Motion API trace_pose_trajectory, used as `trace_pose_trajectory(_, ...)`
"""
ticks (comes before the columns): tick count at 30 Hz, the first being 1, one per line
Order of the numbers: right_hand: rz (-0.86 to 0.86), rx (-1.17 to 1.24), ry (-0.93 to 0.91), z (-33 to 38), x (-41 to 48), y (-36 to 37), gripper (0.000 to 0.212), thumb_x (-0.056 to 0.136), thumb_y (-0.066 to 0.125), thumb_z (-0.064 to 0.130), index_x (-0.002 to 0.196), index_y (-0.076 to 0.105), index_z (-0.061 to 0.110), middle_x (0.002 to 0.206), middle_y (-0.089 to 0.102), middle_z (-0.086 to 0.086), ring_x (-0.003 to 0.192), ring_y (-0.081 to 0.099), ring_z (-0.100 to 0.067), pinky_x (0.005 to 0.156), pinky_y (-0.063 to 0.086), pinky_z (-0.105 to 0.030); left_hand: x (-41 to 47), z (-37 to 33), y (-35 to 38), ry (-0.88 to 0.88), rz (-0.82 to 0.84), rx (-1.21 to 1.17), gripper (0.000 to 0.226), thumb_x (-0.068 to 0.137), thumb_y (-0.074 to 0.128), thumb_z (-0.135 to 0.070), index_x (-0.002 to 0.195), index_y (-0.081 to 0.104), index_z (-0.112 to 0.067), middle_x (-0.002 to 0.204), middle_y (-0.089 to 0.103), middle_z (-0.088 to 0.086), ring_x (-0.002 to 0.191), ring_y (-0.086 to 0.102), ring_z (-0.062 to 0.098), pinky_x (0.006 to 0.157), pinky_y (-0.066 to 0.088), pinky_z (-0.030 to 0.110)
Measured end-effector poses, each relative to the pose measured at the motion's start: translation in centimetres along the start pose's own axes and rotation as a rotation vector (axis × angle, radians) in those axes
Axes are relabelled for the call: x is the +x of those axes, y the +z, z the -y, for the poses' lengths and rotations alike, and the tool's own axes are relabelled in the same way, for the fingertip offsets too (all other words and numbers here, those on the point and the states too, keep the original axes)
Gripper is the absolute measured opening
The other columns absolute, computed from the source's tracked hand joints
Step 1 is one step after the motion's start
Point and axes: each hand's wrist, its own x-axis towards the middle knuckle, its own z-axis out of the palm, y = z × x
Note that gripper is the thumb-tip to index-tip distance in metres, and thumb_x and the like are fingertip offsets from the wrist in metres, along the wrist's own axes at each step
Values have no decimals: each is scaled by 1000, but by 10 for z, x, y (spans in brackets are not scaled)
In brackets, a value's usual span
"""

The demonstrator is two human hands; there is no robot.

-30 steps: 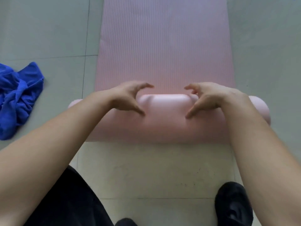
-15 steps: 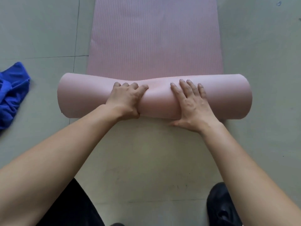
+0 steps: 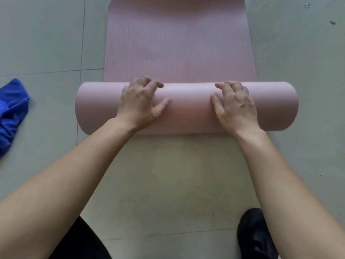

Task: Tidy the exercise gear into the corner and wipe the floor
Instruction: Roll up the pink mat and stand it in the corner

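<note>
I have both hands on the roll [image 3: 186, 109]. The left hand [image 3: 140, 103] and right hand [image 3: 235, 105] sit apart, one either side of its middle, so the push spreads evenly and the roll should track straight. The fingers [image 3: 155, 84] of each hand are bent over the top of the roll toward its far side, thumbs spread on the near face. It is a clamping hold round the curve, which I judge is there to keep the winding tight. Beyond the fingertips the rest of the mat [image 3: 177, 43] lies flat on the floor [image 3: 37, 34], so a good stretch is not yet rolled. A blue cloth [image 3: 11, 113] lies well left of the left hand, untouched and probably meant for the wiping.
</note>
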Motion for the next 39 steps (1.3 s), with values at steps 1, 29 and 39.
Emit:
trace_pose_trajectory(1, 22, -12, -34, 3, -2, 3, 53, 96, 52, 45, 140, 52, 16, 145, 46, -16, 135, 41, -36, 113, 29, -47, -1, -1, 3, 23, 153, 78, 91, 70, 52, -79, 141, 45, -22, 143, 42, 16, 136, 36, 34, 112, 28, 50)
trace_pose_trajectory(29, 92, 17, -53, 10, 6, -8, 61, 95, 55, 46, 148, 42, 19, 151, 40, -14, 140, 35, -33, 116, 27, -45, 12, 3, -1, 128, 510, 414, 141, 53, 65, -86, 155, -12, -25, 164, -8, 13, 151, -8, 33, 119, 1, 59)
trace_pose_trajectory(39, 442, -190, -154, 2, -20, -9, 145, 43, 78, 79, 158, 7, 26, 161, 16, -13, 151, 7, -33, 122, -1, -54, 2, -12, -10, 172, 544, 308, 99, 47, 75, -67, 133, 39, -35, 118, 63, -2, 107, 60, 27, 88, 46, 36)
